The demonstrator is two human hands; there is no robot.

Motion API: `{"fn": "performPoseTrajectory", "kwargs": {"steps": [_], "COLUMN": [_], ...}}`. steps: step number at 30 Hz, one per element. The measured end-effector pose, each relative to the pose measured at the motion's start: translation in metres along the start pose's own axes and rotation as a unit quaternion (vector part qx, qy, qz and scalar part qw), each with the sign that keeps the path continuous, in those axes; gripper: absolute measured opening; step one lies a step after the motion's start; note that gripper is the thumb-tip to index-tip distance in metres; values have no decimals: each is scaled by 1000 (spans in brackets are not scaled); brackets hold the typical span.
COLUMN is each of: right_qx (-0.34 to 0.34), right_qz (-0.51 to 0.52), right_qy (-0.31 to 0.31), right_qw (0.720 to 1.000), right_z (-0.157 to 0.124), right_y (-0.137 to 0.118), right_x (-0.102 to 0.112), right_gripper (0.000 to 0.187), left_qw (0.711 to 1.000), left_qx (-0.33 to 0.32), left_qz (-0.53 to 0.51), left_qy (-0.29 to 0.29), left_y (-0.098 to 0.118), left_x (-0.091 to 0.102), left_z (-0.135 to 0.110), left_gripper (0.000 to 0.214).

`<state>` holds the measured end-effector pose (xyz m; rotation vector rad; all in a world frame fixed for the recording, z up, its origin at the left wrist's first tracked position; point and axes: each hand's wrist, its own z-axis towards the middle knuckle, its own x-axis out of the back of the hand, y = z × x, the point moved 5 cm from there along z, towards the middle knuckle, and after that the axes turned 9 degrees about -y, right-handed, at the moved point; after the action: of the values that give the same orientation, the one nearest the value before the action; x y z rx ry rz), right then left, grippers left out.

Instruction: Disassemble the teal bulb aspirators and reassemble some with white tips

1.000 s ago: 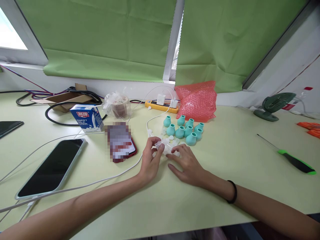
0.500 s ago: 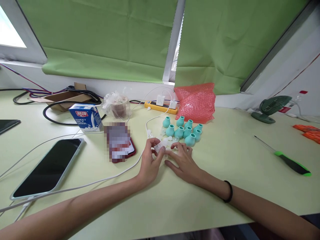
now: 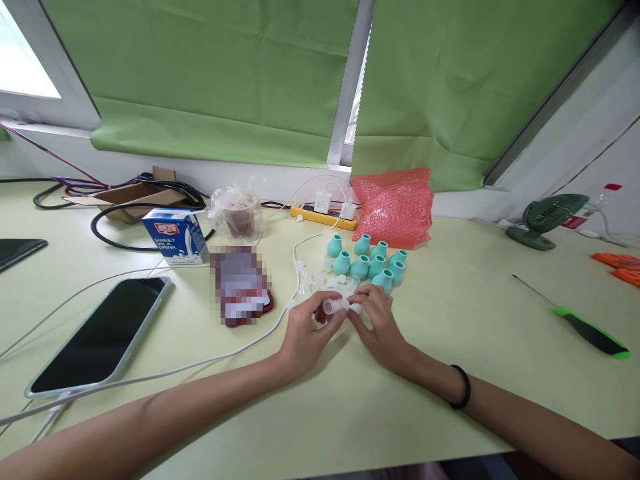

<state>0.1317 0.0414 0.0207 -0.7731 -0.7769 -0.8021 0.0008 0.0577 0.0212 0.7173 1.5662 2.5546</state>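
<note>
My left hand [image 3: 311,333] pinches a short translucent plastic tube [image 3: 334,306] between thumb and fingers. The tube lies nearly level, its round open end toward the left. At its other end, the fingers of my right hand [image 3: 376,320] close on a small white plastic piece [image 3: 355,308], mostly covered by the fingertips. Whether that piece is joined to the tube I cannot tell. Just beyond the hands lie loose clear tubes [image 3: 305,283] and small white caps [image 3: 342,280]. Several turquoise bulb-shaped rubber pieces [image 3: 359,267] stand behind my right hand.
A red-cased phone [image 3: 245,287], a blue milk carton [image 3: 175,237] and a large phone [image 3: 100,337] are on the left. A white cable [image 3: 235,348] crosses the table. Behind are a yellow power strip [image 3: 320,215] and pink bubble wrap [image 3: 393,207]. A screwdriver [image 3: 590,330] and fan [image 3: 550,217] stay right.
My left hand has moved slightly right, bringing the clear tube up off the loose parts. The right fingers have come in from spread to meet the tube's right end.
</note>
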Motion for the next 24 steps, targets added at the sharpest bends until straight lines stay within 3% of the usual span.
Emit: {"fn": "performPoseTrajectory", "kwargs": {"steps": [3,5,11,24], "right_qx": [15,43,85,96], "right_qz": [68,106,127,151], "right_qy": [90,114,92,59], "right_qw": [993,987,984,982], "right_z": [-4,-6,-8,-5], "right_y": [1,-1,-8,-8], "right_x": [13,18,18,15], "right_gripper": [8,8,14,20], "left_qw": [1000,999,996,996], "left_qx": [16,14,-27,-23], "left_qz": [14,31,72,60], "left_qy": [-14,-22,-39,-61], "left_y": [-3,-4,7,11], "left_x": [-2,-3,-4,-3], "left_z": [1,1,1,1], "left_gripper": [19,21,23,24]}}
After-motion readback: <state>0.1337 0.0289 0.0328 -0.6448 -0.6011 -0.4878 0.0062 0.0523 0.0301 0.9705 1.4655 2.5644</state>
